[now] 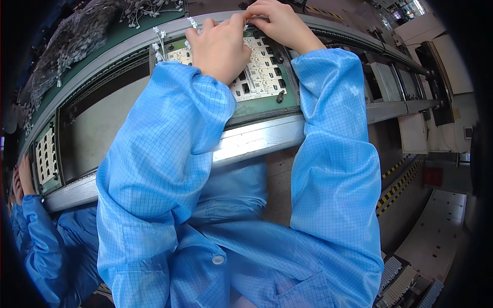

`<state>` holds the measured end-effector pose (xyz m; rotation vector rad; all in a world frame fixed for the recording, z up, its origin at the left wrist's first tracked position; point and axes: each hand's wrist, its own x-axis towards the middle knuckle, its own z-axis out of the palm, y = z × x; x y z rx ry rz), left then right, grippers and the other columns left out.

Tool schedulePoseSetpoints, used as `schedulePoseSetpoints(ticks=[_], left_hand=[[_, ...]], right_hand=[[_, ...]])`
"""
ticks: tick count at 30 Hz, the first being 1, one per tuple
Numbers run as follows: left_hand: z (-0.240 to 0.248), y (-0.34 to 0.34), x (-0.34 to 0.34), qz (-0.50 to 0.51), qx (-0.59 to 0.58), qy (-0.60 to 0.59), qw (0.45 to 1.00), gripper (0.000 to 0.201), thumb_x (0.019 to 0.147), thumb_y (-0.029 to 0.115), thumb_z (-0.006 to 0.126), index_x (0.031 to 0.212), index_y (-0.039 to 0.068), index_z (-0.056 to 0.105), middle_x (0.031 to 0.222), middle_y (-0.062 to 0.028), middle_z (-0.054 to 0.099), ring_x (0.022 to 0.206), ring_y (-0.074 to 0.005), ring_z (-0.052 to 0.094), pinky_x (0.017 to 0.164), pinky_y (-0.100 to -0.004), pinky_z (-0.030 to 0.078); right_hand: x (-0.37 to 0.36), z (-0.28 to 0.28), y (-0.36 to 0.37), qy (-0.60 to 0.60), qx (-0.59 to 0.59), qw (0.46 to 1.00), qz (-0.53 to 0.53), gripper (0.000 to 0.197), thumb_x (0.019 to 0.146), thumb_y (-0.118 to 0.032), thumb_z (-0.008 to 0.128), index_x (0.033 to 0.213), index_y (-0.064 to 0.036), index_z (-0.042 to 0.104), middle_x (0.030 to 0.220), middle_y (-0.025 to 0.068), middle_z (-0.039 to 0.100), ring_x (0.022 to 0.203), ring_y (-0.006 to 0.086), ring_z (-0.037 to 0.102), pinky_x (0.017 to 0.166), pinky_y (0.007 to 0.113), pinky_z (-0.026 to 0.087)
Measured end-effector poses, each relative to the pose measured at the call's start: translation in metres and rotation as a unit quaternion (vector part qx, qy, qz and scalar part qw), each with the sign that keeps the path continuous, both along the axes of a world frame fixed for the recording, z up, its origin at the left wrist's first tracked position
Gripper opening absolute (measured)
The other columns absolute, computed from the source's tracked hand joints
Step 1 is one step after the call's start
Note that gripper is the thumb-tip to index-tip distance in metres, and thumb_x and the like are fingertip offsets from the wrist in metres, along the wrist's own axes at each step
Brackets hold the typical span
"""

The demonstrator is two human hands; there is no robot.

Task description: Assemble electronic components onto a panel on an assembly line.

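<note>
Both my hands are over the far edge of a white circuit board panel [267,84], which lies in a green fixture [257,107] on a conveyor line. My left hand [220,50] covers the panel's middle, fingers curled and closed toward the far rail. My right hand [282,24] meets it from the right, thumb and fingers pinched together at the far edge. Anything between the fingertips is too small or hidden to name. White-plugged cables [160,40] stand at the fixture's left side, and another white plug [192,22] sits just beyond my left fingers.
A metal rail [257,137] runs along the near side. Beyond the line, loose white cables [146,11] and clear plastic bags [72,51] lie on a green surface. At far left, a co-worker's hands [23,177] are beside a second board panel [46,156].
</note>
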<state>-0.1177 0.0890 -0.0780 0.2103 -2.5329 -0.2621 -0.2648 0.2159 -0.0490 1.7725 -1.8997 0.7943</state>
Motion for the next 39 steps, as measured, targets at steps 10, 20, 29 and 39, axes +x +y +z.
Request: schedulePoseSetpoints(ticks=[10, 20, 29, 39], left_hand=[[0.002, 0.001, 0.003, 0.016, -0.004, -0.013, 1.0, 0.042, 0.082, 0.018, 0.067, 0.123, 0.017, 0.062, 0.109, -0.0005, 0.074, 0.109, -0.0283, 0.061, 0.093, -0.0539, 0.036], [-0.001, 0.001, 0.0, -0.011, 0.039, 0.051, 0.998, 0.033, 0.084, 0.017, 0.07, 0.114, 0.009, 0.059, 0.103, -0.005, 0.074, 0.108, -0.0309, 0.062, 0.092, -0.056, 0.037], [0.003, -0.002, 0.001, -0.011, 0.063, 0.025, 0.998, 0.035, 0.085, 0.019, 0.072, 0.115, 0.009, 0.058, 0.095, -0.0057, 0.075, 0.107, -0.0305, 0.064, 0.091, -0.0547, 0.037], [0.028, -0.036, -0.004, -0.029, 0.178, -0.023, 0.983, 0.026, 0.085, 0.027, 0.069, 0.108, 0.014, 0.07, 0.102, -0.0066, 0.076, 0.109, -0.0327, 0.065, 0.094, -0.0536, 0.04]], right_hand=[[0.0, 0.017, 0.002, -0.071, 0.147, 0.974, -0.159, 0.011, 0.079, -0.013, 0.068, 0.084, -0.0051, 0.074, 0.084, 0.0165, 0.071, 0.087, 0.036, 0.067, 0.078, 0.046, 0.053], [0.016, 0.023, 0.005, -0.164, 0.141, 0.952, -0.216, 0.016, 0.082, -0.016, 0.068, 0.088, -0.0032, 0.075, 0.084, 0.0209, 0.071, 0.088, 0.0383, 0.07, 0.08, 0.045, 0.055], [-0.008, 0.004, -0.003, -0.256, 0.059, 0.959, -0.11, 0.027, 0.101, -0.027, 0.067, 0.116, -0.005, 0.072, 0.095, 0.0017, 0.073, 0.087, 0.0115, 0.066, 0.079, 0.028, 0.053], [-0.002, 0.007, -0.002, -0.36, 0.121, 0.925, -0.032, 0.026, 0.096, -0.024, 0.073, 0.112, -0.004, 0.069, 0.094, -0.0007, 0.069, 0.089, 0.0083, 0.063, 0.083, 0.026, 0.051]])
